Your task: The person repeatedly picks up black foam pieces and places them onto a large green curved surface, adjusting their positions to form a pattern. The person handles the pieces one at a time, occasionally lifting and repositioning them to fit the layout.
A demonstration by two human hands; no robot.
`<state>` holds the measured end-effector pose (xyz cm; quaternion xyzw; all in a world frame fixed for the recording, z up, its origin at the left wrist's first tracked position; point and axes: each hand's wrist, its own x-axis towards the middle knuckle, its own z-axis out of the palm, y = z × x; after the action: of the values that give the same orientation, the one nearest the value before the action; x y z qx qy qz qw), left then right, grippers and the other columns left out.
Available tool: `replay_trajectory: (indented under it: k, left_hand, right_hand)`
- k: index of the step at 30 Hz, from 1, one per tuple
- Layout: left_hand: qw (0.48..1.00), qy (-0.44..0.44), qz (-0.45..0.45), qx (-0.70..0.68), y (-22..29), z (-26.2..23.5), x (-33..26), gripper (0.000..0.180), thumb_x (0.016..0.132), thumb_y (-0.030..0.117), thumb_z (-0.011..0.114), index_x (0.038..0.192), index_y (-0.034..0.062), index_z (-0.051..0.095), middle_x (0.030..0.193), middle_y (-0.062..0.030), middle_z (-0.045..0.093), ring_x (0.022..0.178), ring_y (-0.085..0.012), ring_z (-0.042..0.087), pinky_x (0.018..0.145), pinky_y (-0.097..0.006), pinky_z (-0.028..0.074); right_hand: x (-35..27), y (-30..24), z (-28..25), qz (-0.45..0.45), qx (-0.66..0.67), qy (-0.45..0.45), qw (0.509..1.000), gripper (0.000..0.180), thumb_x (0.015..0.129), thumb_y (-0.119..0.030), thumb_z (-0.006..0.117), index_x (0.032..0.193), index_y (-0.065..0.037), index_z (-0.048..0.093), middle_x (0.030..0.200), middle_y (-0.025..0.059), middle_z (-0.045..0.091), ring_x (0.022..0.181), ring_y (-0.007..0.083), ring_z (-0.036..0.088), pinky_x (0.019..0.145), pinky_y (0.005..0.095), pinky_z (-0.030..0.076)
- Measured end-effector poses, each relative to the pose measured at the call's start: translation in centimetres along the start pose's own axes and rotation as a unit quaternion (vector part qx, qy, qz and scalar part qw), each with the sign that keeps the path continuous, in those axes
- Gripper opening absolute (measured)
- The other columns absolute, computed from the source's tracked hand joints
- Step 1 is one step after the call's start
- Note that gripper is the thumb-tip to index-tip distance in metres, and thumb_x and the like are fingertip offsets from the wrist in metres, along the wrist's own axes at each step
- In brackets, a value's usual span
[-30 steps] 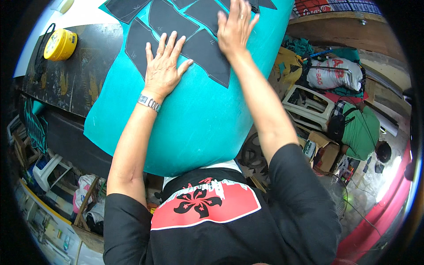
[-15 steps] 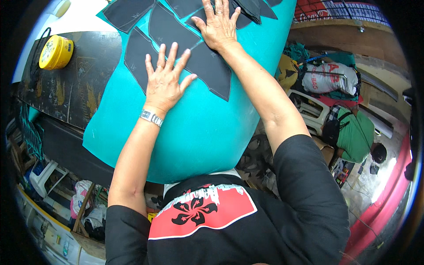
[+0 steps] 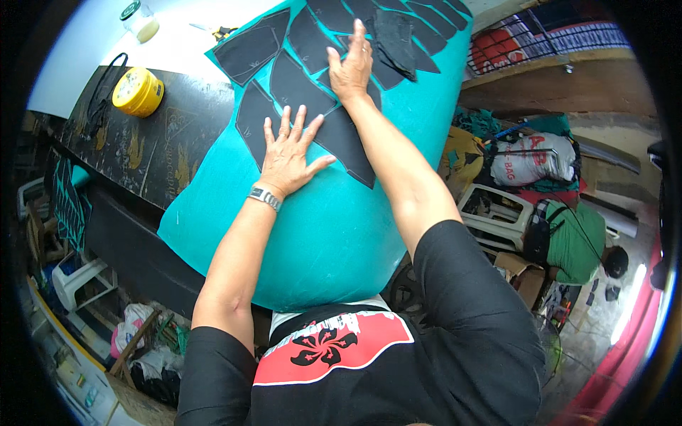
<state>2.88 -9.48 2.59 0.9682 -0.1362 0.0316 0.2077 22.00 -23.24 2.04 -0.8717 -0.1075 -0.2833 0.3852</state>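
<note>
A large teal sheet hangs over the table's near edge, close against my body. Black cut pieces with pale outlines lie spread over its far part. My left hand is open, palm down with fingers spread, across the teal sheet and the edges of two black pieces. Farther off, my right hand is also open, fingers stretched away from me and closer together, over the black pieces. Just right of its fingertips sits a small black pile of loose pieces. Neither hand grasps anything.
A yellow tub stands on the dark board at left, beside a black strap. Beyond is a glass jar with a green lid. A person in green bends down at right, near a white plastic stool and a filled sack.
The view has shifted, showing more of the table's far side. My right hand has turned partly onto its side, its fingers drawn closer together. My left hand stays flat and spread.
</note>
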Motion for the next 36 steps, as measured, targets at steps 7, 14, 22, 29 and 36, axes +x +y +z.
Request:
replay_trajectory:
  k: [7, 14, 22, 29, 36]
  left_hand:
    - [0.978, 0.007, -0.071, -0.195, 0.5, -2.8, 2.5, 0.056, 0.093, 0.051, 0.062, 0.135, 0.0138, 0.061, 0.148, -0.0175, 0.050, 0.145, -0.0387, 0.034, 0.119, -0.062, 0.017]
    - [0.953, 0.031, 0.075, -0.292, 5.9, -0.7, 10.7, 0.038, 0.095, 0.034, 0.064, 0.122, 0.0072, 0.067, 0.134, -0.0165, 0.060, 0.130, -0.0343, 0.052, 0.117, -0.053, 0.029]
    - [0.981, 0.088, 0.069, -0.156, 8.2, 3.9, 19.5, 0.037, 0.094, 0.026, 0.065, 0.127, 0.0091, 0.063, 0.134, -0.0148, 0.060, 0.131, -0.0339, 0.052, 0.116, -0.055, 0.030]
    - [0.986, 0.136, 0.072, -0.061, 7.6, 5.7, 20.9, 0.041, 0.090, 0.035, 0.069, 0.123, 0.0121, 0.063, 0.125, -0.0087, 0.063, 0.127, -0.0276, 0.053, 0.114, -0.058, 0.030]
    - [0.996, 0.070, 0.048, 0.013, 8.4, 3.6, 21.2, 0.052, 0.087, 0.050, 0.069, 0.126, 0.0171, 0.065, 0.131, -0.0093, 0.062, 0.124, -0.0304, 0.054, 0.105, -0.049, 0.036]
  right_hand:
    - [4.7, 5.2, -8.9, 0.057, -0.184, -0.075, 0.978, 0.094, 0.076, -0.012, 0.081, 0.155, -0.017, 0.030, 0.114, 0.0117, 0.065, 0.108, 0.0341, 0.059, 0.095, 0.0463, 0.047]
    - [6.0, 9.0, -9.6, 0.058, -0.158, -0.192, 0.967, 0.096, 0.070, -0.013, 0.087, 0.152, -0.025, 0.038, 0.115, 0.0096, 0.068, 0.111, 0.0320, 0.061, 0.095, 0.0451, 0.050]
    - [5.6, 10.7, -10.7, 0.007, 0.023, -0.152, 0.988, 0.082, 0.075, -0.007, 0.080, 0.148, -0.026, 0.049, 0.090, 0.0073, 0.071, 0.076, 0.0146, 0.066, 0.076, 0.0335, 0.057]
    - [7.3, 12.1, -12.5, 0.044, 0.106, 0.085, 0.990, 0.074, 0.073, 0.008, 0.063, 0.143, -0.012, 0.048, 0.083, 0.0032, 0.065, 0.073, 0.0115, 0.061, 0.071, 0.0278, 0.054]
    - [9.1, 6.0, -23.0, -0.052, 0.058, 0.127, 0.989, 0.076, 0.082, 0.008, 0.063, 0.152, -0.008, 0.038, 0.096, -0.0004, 0.054, 0.074, 0.0079, 0.047, 0.066, 0.0221, 0.044]
